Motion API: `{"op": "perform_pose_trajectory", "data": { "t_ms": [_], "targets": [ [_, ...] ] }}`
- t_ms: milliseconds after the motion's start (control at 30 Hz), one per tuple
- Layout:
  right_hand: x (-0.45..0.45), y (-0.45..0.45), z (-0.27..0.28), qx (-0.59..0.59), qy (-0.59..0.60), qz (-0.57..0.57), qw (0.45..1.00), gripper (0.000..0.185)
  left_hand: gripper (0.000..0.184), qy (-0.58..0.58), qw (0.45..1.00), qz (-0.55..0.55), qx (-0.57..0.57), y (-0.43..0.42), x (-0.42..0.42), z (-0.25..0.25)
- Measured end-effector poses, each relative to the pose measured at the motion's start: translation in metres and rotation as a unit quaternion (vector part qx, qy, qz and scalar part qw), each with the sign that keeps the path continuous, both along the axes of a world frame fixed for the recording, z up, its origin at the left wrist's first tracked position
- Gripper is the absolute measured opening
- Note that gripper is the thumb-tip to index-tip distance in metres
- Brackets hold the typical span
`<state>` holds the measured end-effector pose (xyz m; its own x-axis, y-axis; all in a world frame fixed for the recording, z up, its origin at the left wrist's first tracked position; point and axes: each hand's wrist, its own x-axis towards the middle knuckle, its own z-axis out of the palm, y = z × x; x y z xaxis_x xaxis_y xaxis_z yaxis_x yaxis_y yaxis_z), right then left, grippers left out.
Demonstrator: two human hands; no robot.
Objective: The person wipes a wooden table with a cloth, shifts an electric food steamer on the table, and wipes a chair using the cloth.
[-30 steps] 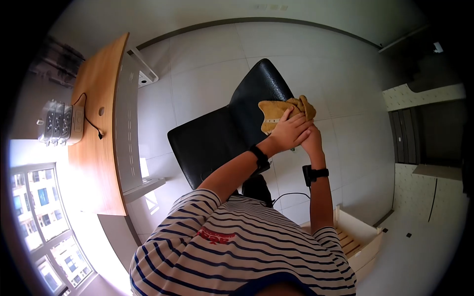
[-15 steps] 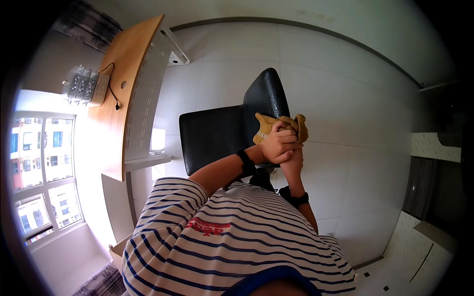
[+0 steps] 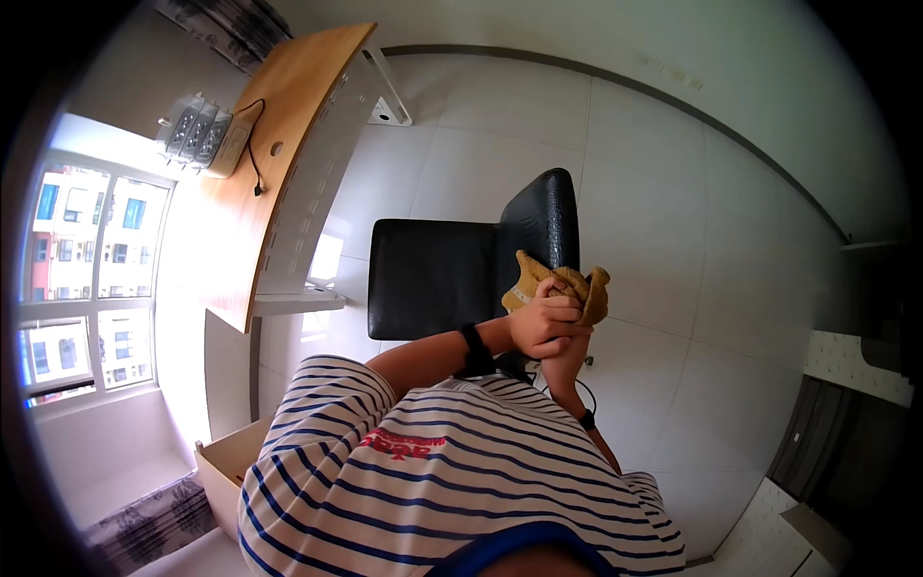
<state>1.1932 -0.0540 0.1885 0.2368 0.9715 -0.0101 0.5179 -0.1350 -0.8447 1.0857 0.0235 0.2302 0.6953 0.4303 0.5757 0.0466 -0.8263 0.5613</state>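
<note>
A mustard-brown cloth is bunched at the near end of the black chair's backrest. My left hand is closed on the cloth, its fingers curled over the lower part. Directly below and touching it, my right hand reaches up to the cloth's lower edge, with its fingers mostly hidden behind my left hand. One pointed flap of cloth sticks out on the left against the backrest. The black seat extends to the left of the backrest.
A wooden desk at upper left carries a power strip and a cable. A window is at far left. An open light-coloured box stands at lower left. Dark shelving is at right.
The view has turned, so the desk and window sit further right and the chair looks more level. My hands have shifted lower in view with the cloth, and my left fingers have curled in.
</note>
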Motion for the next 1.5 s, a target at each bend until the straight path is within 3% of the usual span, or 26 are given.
{"op": "perform_pose_trajectory", "data": {
  "t_ms": [67,100,167,233,333,533,600,733,800,833,1033,1067,1133,1167,1300,1500],
  "targets": [
    [-0.001,0.002,-0.023,-0.020,0.064,0.006,0.998,0.037,0.035,-0.017,1.000,0.019,0.011,0.005,-0.002,-0.002],
    [-0.006,0.005,0.012,0.035,0.036,-0.021,0.999,0.037,0.035,-0.022,1.000,0.018,0.009,0.009,-0.004,-0.001],
    [-0.007,0.014,-0.021,0.042,0.048,-0.024,0.998,0.038,0.035,-0.033,0.999,0.020,0.005,0.015,-0.007,-0.001],
    [-0.014,0.028,-0.013,0.048,0.060,-0.027,0.997,0.040,0.035,-0.029,0.999,0.011,0.015,0.027,-0.012,-0.003],
    [-0.027,0.038,0.008,-0.011,0.066,-0.011,0.998,0.041,0.035,-0.046,0.999,0.001,0.002,0.042,-0.025,-0.003],
    [-0.065,0.067,0.005,-0.025,-0.064,-0.019,0.997,0.037,0.036,-0.069,0.997,-0.016,0.003,0.068,-0.059,-0.005],
    [-0.058,0.062,-0.036,0.052,0.062,-0.053,0.995,0.040,0.036,-0.061,0.997,-0.050,-0.020,0.072,-0.067,-0.005],
    [-0.060,0.061,-0.008,0.028,0.029,-0.071,0.997,0.044,0.035,-0.066,0.994,-0.089,-0.012,0.082,-0.076,-0.008],
    [-0.067,0.054,0.012,0.018,-0.088,-0.106,0.990,0.037,0.035,-0.053,0.993,-0.107,-0.022,0.083,-0.075,-0.009],
    [-0.062,0.052,0.014,-0.009,-0.039,-0.081,0.996,0.042,0.035,-0.068,0.992,-0.106,-0.007,0.082,-0.073,-0.010],
    [-0.079,0.060,0.032,-0.046,-0.065,-0.155,0.985,0.037,0.033,-0.036,0.986,-0.161,0.003,0.099,-0.077,-0.014],
    [-0.078,0.067,0.030,-0.045,-0.065,-0.154,0.985,0.037,0.033,-0.045,0.989,-0.137,0.017,0.098,-0.077,-0.014],
    [-0.079,0.066,0.031,-0.044,0.044,-0.144,0.988,0.035,0.033,-0.050,0.992,-0.117,0.020,0.093,-0.078,-0.012],
    [-0.073,0.067,0.034,-0.128,0.014,-0.150,0.980,0.036,0.032,-0.052,0.992,-0.116,0.014,0.098,-0.076,-0.012],
    [-0.076,0.093,0.040,-0.089,0.074,-0.133,0.984,0.035,0.032,0.014,0.993,-0.111,0.043,0.121,-0.073,-0.007],
    [-0.065,0.116,0.002,-0.079,0.111,-0.020,0.991,0.039,0.033,0.007,0.998,-0.067,-0.021,0.144,-0.076,-0.002]
  ]
}}
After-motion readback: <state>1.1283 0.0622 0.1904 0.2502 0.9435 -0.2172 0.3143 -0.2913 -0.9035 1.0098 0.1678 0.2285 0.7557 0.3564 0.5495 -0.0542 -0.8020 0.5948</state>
